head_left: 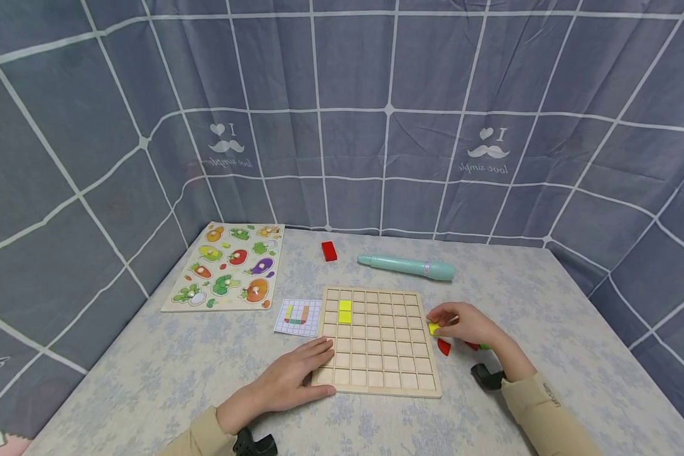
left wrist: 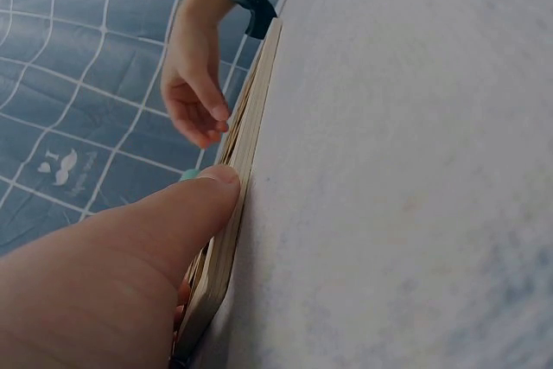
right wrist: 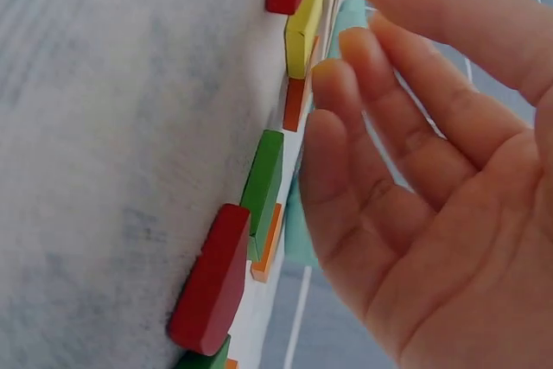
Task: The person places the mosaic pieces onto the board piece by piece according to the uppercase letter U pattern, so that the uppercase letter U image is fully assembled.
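A square wooden grid board (head_left: 382,342) lies flat, with two yellow squares (head_left: 344,311) set one above the other near its upper left. My left hand (head_left: 287,380) rests on the board's lower left edge, fingers spread over the cells. In the left wrist view, its thumb (left wrist: 194,209) touches the board's side. Just past the right edge, my right hand (head_left: 467,323) hovers with loosely bent fingers over a yellow piece (head_left: 434,328). The right wrist view shows nothing between those fingers, with the yellow piece (right wrist: 304,32) beyond the fingertips. A red wedge-shaped piece (head_left: 444,347) lies close by.
Red and green pieces (head_left: 484,346) lie partly hidden under the right wrist. Left of the board is a pattern card (head_left: 297,317) showing a U shape. Farther back are a vegetable puzzle board (head_left: 228,266), a red block (head_left: 329,251) and a teal tapered stick (head_left: 406,266).
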`<state>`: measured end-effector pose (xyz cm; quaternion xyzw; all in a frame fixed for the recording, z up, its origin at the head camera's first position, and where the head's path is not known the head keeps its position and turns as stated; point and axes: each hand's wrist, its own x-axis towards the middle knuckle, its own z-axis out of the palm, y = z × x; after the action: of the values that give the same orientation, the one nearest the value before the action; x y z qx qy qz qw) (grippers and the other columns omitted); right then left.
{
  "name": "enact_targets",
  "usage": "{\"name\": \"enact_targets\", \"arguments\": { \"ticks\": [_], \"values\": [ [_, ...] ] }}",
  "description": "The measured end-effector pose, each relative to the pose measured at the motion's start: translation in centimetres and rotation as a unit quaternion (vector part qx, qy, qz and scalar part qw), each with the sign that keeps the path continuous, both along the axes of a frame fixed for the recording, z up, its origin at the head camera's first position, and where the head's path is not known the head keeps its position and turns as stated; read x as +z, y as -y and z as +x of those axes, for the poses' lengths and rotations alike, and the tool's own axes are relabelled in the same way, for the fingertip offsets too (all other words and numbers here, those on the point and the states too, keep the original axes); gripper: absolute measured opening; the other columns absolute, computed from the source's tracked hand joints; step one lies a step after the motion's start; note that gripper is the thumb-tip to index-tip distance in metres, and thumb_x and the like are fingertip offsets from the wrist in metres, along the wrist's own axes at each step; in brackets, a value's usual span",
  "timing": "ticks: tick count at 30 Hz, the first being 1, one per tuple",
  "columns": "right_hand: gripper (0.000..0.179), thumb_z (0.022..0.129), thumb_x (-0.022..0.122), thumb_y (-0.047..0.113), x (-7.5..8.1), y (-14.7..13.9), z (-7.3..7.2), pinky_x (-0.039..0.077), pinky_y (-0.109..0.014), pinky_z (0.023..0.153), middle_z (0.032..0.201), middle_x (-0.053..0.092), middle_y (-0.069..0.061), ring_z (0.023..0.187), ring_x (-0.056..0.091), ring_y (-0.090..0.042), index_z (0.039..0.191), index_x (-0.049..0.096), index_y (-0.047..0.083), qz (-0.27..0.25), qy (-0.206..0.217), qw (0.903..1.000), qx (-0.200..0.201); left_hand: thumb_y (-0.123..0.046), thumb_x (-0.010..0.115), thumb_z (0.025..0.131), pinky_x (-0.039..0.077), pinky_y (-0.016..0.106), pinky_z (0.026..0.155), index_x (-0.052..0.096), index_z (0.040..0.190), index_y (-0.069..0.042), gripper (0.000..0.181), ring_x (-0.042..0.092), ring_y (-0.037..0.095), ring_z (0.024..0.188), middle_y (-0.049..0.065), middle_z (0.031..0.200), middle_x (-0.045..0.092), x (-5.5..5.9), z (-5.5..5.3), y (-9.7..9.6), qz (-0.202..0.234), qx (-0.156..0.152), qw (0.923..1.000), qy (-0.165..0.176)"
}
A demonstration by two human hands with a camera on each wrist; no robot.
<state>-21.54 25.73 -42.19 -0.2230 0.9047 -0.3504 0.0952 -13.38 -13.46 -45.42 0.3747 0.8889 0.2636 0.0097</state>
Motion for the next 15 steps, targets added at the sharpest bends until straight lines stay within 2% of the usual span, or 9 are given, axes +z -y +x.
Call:
{"name": "enact_targets", "arguments": {
  "ticks": [9, 15],
  "values": [
    [0.033, 0.082, 0.072, 0.012, -0.32, -0.46, 0.38, 0.051, -0.034, 0.073, 0.107, 0.064, -0.013, 0.09, 0.058, -0.025, 0.112, 0.064, 0.0, -0.004, 0.001, 1.0, 0.0, -0.051, 0.053, 0.092, 0.029, 0.04, 0.109, 0.046, 0.139, -0.003, 0.068, 0.027, 0.022, 0.138, 0.009, 0.148, 0.035, 0.08, 0.07, 0.03, -0.004, -0.001, 0.9999, 0.01],
    [0.03, 0.082, 0.071, 0.01, -0.27, -0.42, 0.47, 0.051, -0.035, 0.072, 0.103, 0.062, -0.011, 0.088, 0.057, -0.024, 0.109, 0.065, 0.0, -0.002, 0.0, 0.9999, -0.013, -0.052, 0.054, 0.091, 0.03, 0.04, 0.109, 0.047, 0.139, -0.003, 0.069, 0.028, 0.022, 0.138, 0.008, 0.148, 0.036, 0.12, -0.07, -0.01, -0.006, 0.003, 1.0, 0.005]
  ]
}}
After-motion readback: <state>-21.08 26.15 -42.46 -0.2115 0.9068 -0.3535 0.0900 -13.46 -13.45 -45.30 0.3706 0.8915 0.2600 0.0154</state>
